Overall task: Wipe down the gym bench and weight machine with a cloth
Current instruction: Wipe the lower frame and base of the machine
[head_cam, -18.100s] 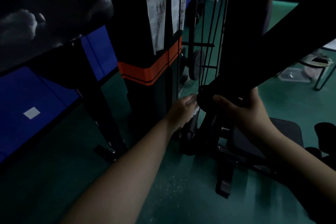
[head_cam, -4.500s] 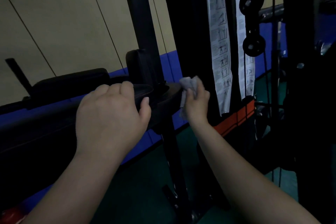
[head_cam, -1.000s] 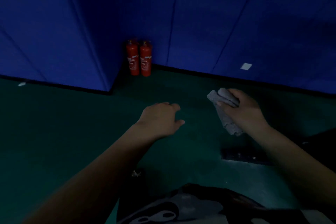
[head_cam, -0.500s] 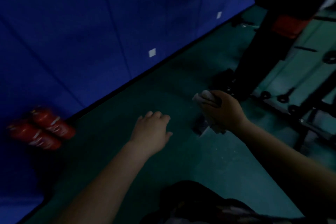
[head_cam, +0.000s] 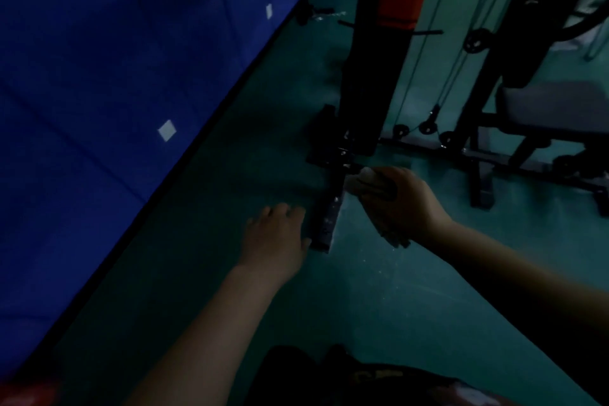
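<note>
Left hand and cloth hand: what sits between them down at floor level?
In the head view, the machine's black floor bar runs between the left hand and the right hand gripping the cloth.

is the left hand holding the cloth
No, the cloth is bunched in the right hand by the machine's base bar, while the left hand holds nothing, its fingers loose.

- Very dim throughout; colours read murky.
- Faint light falls on the green floor (head_cam: 379,290) at right.
- Machine frame (head_cam: 365,76) is near-black, detail lost.
- Soft blur, edges bent.
</note>
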### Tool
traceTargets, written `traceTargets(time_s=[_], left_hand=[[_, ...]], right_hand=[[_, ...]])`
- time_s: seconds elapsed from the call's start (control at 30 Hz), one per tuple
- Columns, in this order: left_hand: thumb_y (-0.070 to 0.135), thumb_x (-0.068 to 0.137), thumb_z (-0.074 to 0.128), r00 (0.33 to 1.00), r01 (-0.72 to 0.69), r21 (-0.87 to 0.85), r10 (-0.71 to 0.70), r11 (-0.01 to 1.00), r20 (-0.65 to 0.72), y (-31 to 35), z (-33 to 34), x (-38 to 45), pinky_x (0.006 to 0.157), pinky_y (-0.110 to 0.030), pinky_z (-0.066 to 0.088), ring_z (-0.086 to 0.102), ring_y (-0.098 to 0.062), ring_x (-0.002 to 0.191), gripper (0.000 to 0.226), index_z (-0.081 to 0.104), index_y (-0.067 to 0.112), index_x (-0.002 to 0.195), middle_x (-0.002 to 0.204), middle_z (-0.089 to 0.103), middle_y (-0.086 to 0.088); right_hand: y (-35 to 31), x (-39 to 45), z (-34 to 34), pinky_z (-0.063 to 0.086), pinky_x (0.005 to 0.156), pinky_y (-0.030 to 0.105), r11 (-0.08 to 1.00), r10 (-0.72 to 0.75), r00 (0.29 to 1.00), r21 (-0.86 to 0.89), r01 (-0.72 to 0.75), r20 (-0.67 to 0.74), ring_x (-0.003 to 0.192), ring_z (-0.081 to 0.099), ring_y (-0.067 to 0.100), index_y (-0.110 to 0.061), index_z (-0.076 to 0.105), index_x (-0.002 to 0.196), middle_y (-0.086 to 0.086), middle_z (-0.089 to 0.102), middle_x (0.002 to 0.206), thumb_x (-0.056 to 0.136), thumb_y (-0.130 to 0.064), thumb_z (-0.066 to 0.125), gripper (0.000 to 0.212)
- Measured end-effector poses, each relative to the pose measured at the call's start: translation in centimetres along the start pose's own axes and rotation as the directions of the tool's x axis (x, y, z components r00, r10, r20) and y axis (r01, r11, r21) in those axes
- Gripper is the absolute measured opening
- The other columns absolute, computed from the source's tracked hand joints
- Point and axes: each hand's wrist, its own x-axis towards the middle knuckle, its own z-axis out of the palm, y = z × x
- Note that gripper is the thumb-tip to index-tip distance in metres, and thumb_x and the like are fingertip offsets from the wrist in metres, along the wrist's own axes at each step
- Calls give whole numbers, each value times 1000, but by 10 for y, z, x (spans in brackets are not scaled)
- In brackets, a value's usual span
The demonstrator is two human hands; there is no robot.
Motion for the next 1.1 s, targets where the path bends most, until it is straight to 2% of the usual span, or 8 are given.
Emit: traceTargets(time_s=[0.13, 0.33, 0.53, 0.7, 0.8, 0.9, 1.0, 1.1], left_hand=[[44, 93, 50, 996, -84, -6, 84, 996, -10, -4, -3, 59, 104, -41, 34, 38, -25, 126, 54, 35, 25, 141, 139, 43, 0], [47, 91, 52, 978, -200, 22, 200, 980, -53, -14, -6, 170, 110, -42, 28, 36, -22, 131, 58, 34, 27, 142, 142, 43, 4], [47, 93, 50, 972, -234, -172, 228, 957, -57, -35, -13, 294, 107, -41, 34, 36, -25, 131, 61, 29, 26, 146, 144, 43, 1], [43, 93, 54, 965, -259, -349, 226, 901, -135, -28, -21, 401, 105, -40, 37, 38, -22, 129, 61, 28, 28, 147, 141, 45, 1], [36, 92, 60, 963, -268, -507, 207, 819, -174, -11, -23, 459, 96, -24, 35, 44, -18, 126, 64, 29, 28, 147, 138, 47, 0], [32, 90, 63, 957, -288, -578, 216, 763, -192, 9, -23, 511, 95, -21, 34, 45, -17, 128, 71, 25, 27, 149, 142, 45, -2], [22, 87, 68, 944, -328, -627, 226, 707, -239, 24, -23, 557, 96, -22, 37, 47, -16, 126, 68, 33, 24, 145, 137, 48, 1], [15, 84, 68, 935, -355, -661, 260, 661, -242, 28, -17, 588, 88, -13, 33, 49, -7, 120, 67, 37, 22, 143, 129, 51, 9]], right_hand=[[9, 29, 2, 47, 36, 37, 974, 31, 997, 228, -15, -66, 42, 59, 25, -12, 64, 96, 11, 63, 58, 95, -28, 58, 18], [36, 103, 20, 51, 40, 43, 977, 105, 978, 202, -67, -182, 45, 62, 20, -14, 61, 90, 7, 64, 62, 90, -18, 65, 5], [77, 196, 46, 50, 40, 34, 967, 191, 931, 223, -124, -312, 47, 61, 17, -23, 62, 95, 5, 63, 70, 89, -31, 64, 11], [117, 278, 48, 47, 59, 22, 956, 233, 902, 253, -145, -364, 71, 61, 18, -26, 59, 109, 3, 60, 93, 86, -49, 62, 33], [128, 317, 36, 43, 68, 9, 974, 191, 869, 196, -111, -457, 84, 55, -1, -23, 60, 114, -4, 56, 102, 86, -31, 66, 31], [136, 358, 24, 50, 70, 20, 979, 119, 858, 202, -18, -499, 88, 60, 10, -27, 57, 112, -4, 58, 104, 85, -26, 68, 29], [139, 396, 10, 46, 67, 9, 983, 30, 825, 166, 79, -564, 90, 58, -4, -42, 49, 105, -15, 57, 102, 84, -20, 71, 38], [127, 430, -5, 44, 75, 10, 982, -140, 746, 5, 189, -651, 98, 52, 0, -31, 47, 119, -11, 50, 114, 85, -26, 69, 41]])
